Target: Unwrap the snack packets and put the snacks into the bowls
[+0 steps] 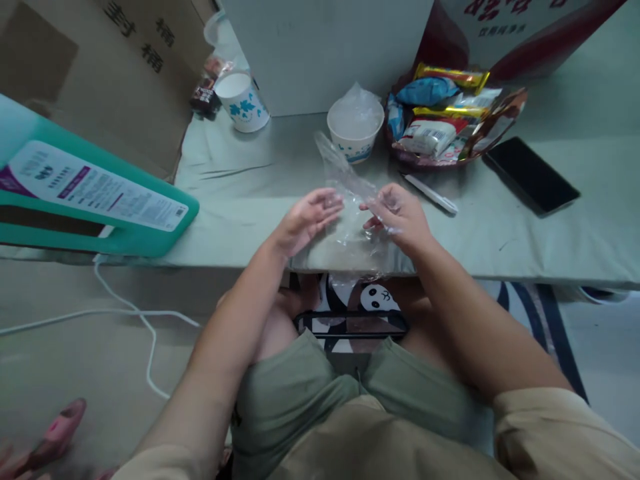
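Right hand [406, 217] pinching, left hand [309, 221] loosely open with its contact unclear, I hold a crinkled, clear plastic bag [350, 215] at my twelve o'clock, probably to spread its limp film, with a white, blue-printed paper cup [354, 148] just beyond it at twelve.

Printed in black on the carton [110, 83]: 封, and 桶 twice. Lettered on the red box [543, 57]: large red characters, probably 娃哈哈, cut by the top edge, above smaller 饮用纯净水. Crowded onto the jug's label [95, 187]: lines too small to read, plus a barcode. Likewise illegible on the bottle [206, 99]: pale characters.
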Motion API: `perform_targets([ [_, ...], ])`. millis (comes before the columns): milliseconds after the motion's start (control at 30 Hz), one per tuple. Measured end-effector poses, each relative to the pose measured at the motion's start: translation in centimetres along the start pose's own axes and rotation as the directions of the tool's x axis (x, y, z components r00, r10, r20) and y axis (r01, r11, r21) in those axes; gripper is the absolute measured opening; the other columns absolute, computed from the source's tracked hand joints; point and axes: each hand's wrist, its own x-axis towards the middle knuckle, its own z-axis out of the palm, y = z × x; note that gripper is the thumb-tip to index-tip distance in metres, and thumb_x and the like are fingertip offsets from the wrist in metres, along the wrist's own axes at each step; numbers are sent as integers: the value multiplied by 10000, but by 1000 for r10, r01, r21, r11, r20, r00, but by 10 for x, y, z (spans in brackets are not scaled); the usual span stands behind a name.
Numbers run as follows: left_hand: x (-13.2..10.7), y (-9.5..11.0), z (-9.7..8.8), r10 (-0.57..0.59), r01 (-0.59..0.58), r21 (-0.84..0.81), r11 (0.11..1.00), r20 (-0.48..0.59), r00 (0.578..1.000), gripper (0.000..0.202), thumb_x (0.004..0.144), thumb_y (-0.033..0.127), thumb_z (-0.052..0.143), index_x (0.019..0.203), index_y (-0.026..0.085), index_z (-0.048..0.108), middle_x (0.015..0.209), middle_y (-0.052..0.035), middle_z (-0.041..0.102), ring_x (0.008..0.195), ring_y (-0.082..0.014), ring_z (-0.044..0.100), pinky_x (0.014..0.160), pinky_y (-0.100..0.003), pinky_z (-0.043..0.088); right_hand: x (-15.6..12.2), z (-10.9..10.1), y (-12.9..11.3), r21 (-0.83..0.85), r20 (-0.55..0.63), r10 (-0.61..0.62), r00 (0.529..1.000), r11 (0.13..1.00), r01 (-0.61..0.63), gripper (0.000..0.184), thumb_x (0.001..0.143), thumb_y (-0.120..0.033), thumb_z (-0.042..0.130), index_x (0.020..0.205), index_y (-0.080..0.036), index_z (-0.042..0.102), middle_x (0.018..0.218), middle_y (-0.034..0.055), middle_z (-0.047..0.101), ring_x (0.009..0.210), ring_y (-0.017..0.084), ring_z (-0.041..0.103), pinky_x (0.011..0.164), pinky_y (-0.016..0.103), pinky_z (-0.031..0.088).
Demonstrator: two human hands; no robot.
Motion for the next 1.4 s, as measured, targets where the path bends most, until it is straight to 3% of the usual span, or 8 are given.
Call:
perform_targets([
  [200,32,-6,15,-57,60,325,944,-19,998,334,886,303,658,1212,240,623,683,24,708,569,-145,696,549,-249,505,2,-8,16,-40,-68,-91,994,995,88,451,794,-663,729,883,-243,587,1070,40,727,573,110,633,540,292,498],
  [300,42,-2,11,-18,9,327,945,24,1000,250,897,237,605,1145,257,636,569,53,634,455,-134,624,456,-234,444,3,-17,22,-70,-131,-131,983,990,122,371,858,-619,681,853,-249,650,1147,45,732,644,123,650,592,317,534],
  [500,53,-6,4,43,-46,298,954,15,999,86,813,198,632,752,193,693,694,-18,708,577,-124,652,567,-260,533,3,-25,16,-282,-156,-281,947,932,230,201,835,-415,676,706,-261,675,1110,65,732,1217,299,641,960,503,567],
  [733,50,-3,-2,126,-106,361,926,-31,992,158,757,195,622,699,200,769,808,-54,768,784,-157,682,721,-289,548,-3,-29,20,-283,-146,-235,961,941,187,168,789,-290,582,679,-232,695,1395,39,598,1142,272,686,1023,508,554],
  [900,43,-8,-7,198,-144,411,900,-91,976,285,845,434,691,750,173,759,831,-80,751,735,-142,639,639,-268,504,3,-30,35,-322,-293,-316,902,921,218,257,801,-209,447,805,-241,702,1471,26,533,1282,268,628,1059,524,536],
  [1000,39,-9,-7,270,-195,473,859,-96,958,190,739,348,783,774,172,719,847,-53,731,795,-141,650,750,-281,544,2,-29,37,-268,-363,-310,879,938,220,222,847,-271,468,950,-247,664,1472,69,535,1316,271,608,1089,524,518],
  [1267,40,-11,-3,212,-185,288,939,-65,975,249,700,204,671,817,215,452,1086,-32,662,965,-172,736,695,-268,586,2,-16,40,-254,-143,-197,970,954,156,971,753,-549,768,1531,-294,245,1511,177,513,1367,305,579,1114,546,501],
  [1400,42,-8,-2,155,-127,175,976,-158,975,448,704,224,721,1062,303,463,1252,-2,673,976,-167,746,708,-283,606,3,-16,29,-46,-20,-37,999,998,36,598,728,-515,795,1217,-267,556,1257,125,712,1139,285,711,1014,510,577],
])
